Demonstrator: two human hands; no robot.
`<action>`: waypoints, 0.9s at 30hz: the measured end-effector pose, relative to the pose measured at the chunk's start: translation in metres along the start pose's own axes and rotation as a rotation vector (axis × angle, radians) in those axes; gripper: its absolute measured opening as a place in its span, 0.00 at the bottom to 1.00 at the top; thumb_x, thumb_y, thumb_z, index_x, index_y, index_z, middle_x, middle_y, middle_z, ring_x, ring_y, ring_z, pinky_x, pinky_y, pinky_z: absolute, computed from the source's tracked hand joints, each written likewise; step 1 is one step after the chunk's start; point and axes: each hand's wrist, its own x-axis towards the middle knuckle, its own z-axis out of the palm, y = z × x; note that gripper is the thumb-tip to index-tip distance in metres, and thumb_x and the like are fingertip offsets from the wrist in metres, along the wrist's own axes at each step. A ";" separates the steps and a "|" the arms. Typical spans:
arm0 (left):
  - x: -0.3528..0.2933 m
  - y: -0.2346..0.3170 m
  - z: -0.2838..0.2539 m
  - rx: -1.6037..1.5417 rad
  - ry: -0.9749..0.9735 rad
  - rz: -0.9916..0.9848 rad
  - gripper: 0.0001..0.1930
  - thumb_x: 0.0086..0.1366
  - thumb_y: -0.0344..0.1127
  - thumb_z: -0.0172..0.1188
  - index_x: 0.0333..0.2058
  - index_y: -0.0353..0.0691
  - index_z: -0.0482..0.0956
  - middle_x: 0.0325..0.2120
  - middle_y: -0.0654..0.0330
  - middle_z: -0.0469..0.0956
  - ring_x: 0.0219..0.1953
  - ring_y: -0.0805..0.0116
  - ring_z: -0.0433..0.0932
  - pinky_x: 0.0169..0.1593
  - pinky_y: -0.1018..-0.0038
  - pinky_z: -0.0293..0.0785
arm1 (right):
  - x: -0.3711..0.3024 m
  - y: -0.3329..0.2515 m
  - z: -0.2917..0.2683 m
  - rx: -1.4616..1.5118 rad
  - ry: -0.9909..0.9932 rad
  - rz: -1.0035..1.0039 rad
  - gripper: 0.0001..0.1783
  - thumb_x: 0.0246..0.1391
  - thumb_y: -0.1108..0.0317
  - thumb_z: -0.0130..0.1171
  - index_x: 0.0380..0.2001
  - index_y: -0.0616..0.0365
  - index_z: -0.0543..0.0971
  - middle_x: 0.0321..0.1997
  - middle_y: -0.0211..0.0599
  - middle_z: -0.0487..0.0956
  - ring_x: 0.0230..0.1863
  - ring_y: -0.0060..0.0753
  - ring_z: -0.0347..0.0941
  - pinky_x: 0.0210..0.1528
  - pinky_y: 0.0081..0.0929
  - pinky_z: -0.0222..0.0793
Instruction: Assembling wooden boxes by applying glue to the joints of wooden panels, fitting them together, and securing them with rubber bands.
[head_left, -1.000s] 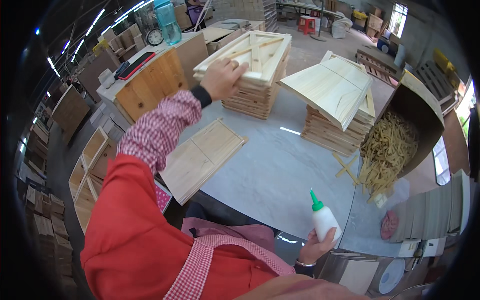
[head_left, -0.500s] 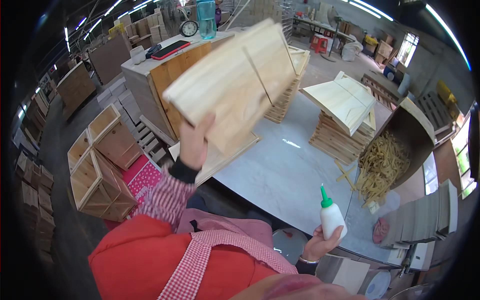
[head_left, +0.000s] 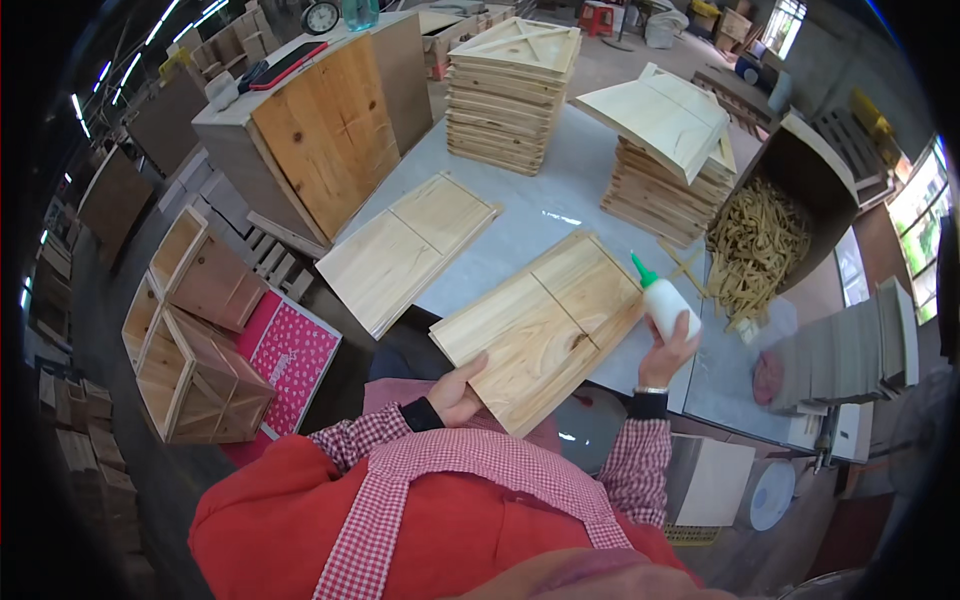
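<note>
My left hand (head_left: 457, 393) is closed on the near edge of a pale wooden panel (head_left: 545, 325), with the thumb on top. This panel lies at the table's front edge, has grooves across it, and seems to have at least one more board under it. In my right hand (head_left: 670, 352) is a white squeeze bottle (head_left: 672, 308) with a green nozzle (head_left: 642, 268), tilted to the upper left beside the panel's right edge. Another grooved panel stack (head_left: 410, 250) lies to the left, apart from both hands.
Tall stacks of wooden panels stand at the back (head_left: 505, 110) and the right (head_left: 665, 190) of the grey table (head_left: 560, 200). A tipped box (head_left: 815, 165) holds thin wooden strips (head_left: 755, 250). Wooden crates (head_left: 210, 380) stand on the left, near a cabinet (head_left: 325, 130).
My left hand has brought the wooden panel down from the air at upper left to the table's front edge. My right hand has moved up with the bottle, now tilted more.
</note>
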 end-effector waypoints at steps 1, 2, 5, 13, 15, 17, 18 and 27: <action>-0.001 0.000 0.000 0.030 0.006 -0.013 0.29 0.64 0.39 0.59 0.60 0.39 0.59 0.57 0.54 0.66 0.59 0.58 0.65 0.63 0.58 0.60 | 0.014 0.014 -0.003 0.003 0.006 0.001 0.21 0.57 0.55 0.55 0.43 0.62 0.68 0.39 0.41 0.75 0.32 0.33 0.74 0.27 0.27 0.72; -0.002 0.001 0.000 0.039 0.006 -0.013 0.29 0.64 0.39 0.59 0.60 0.39 0.59 0.57 0.54 0.66 0.59 0.58 0.65 0.63 0.58 0.60 | 0.032 0.030 -0.008 -0.050 -0.051 -0.009 0.21 0.57 0.55 0.56 0.43 0.61 0.68 0.39 0.40 0.74 0.33 0.34 0.74 0.28 0.28 0.73; -0.006 0.005 0.005 0.188 0.173 -0.085 0.30 0.63 0.42 0.60 0.60 0.41 0.60 0.55 0.54 0.67 0.58 0.58 0.66 0.61 0.56 0.63 | 0.059 0.056 -0.007 -0.138 -0.168 -0.029 0.20 0.56 0.57 0.57 0.43 0.60 0.67 0.40 0.38 0.72 0.36 0.35 0.73 0.30 0.30 0.75; -0.027 0.010 0.021 0.293 0.219 -0.142 0.31 0.64 0.43 0.58 0.62 0.43 0.57 0.57 0.53 0.66 0.58 0.55 0.66 0.61 0.54 0.62 | 0.065 0.054 0.031 -0.127 -0.264 0.175 0.17 0.55 0.58 0.58 0.39 0.60 0.69 0.39 0.36 0.73 0.37 0.31 0.74 0.24 0.25 0.76; -0.028 0.012 0.022 0.285 0.190 -0.137 0.31 0.64 0.42 0.58 0.61 0.42 0.57 0.56 0.53 0.66 0.57 0.55 0.67 0.60 0.54 0.64 | 0.067 0.053 0.033 -0.103 -0.265 0.221 0.18 0.55 0.58 0.59 0.40 0.60 0.69 0.39 0.36 0.73 0.36 0.31 0.74 0.24 0.25 0.76; -0.030 0.013 0.022 0.263 0.136 -0.135 0.31 0.63 0.41 0.59 0.61 0.40 0.57 0.56 0.52 0.66 0.57 0.55 0.67 0.59 0.54 0.66 | 0.065 0.053 0.033 -0.092 -0.262 0.242 0.18 0.55 0.58 0.59 0.40 0.59 0.69 0.39 0.36 0.73 0.36 0.31 0.74 0.24 0.25 0.76; -0.032 0.013 0.018 0.266 0.134 -0.137 0.31 0.63 0.41 0.59 0.61 0.40 0.57 0.56 0.52 0.66 0.57 0.55 0.67 0.59 0.54 0.66 | 0.060 0.054 0.033 -0.117 -0.288 0.247 0.19 0.55 0.58 0.59 0.41 0.59 0.68 0.39 0.36 0.73 0.35 0.31 0.75 0.24 0.25 0.76; -0.039 0.020 -0.002 0.215 0.223 -0.158 0.29 0.63 0.32 0.59 0.60 0.38 0.59 0.54 0.52 0.68 0.55 0.54 0.70 0.58 0.55 0.67 | 0.039 0.058 0.039 -0.015 -0.248 0.237 0.20 0.55 0.58 0.58 0.44 0.59 0.68 0.40 0.37 0.73 0.38 0.33 0.74 0.28 0.28 0.76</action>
